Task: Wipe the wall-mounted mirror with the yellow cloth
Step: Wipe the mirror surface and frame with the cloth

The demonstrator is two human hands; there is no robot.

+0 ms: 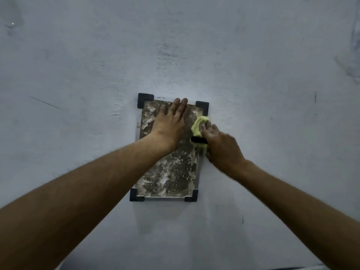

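Mirror (171, 170) fixed to wall (253, 75) by four black corner brackets (145, 100), upright, at centre of view. Glass heavily mottled with pale flaking blotches over nearly all visible surface; no cleared patch evident.

Left hand (169, 123) laid flat on upper glass, fingers straight and pressed together, tips reaching top edge. Judged to be bracing the mirror.

Right hand (222, 145) at right edge, upper half, fingers curled and closed over bunched cloth (198, 126). Cloth pressed against glass just below top-right bracket. Dark strip (198, 140) showing under cloth; nature unclear. Some motion blur on right hand.

Progress: early, by appearance. Wiping contact made at upper right only. Lower half, left side and centre all soiled alike. Cannot tell whether blotches are surface dirt or damaged backing; if the latter, wiping unlikely to shift them.

Remaining: full passes across whole face, including area under left hand.
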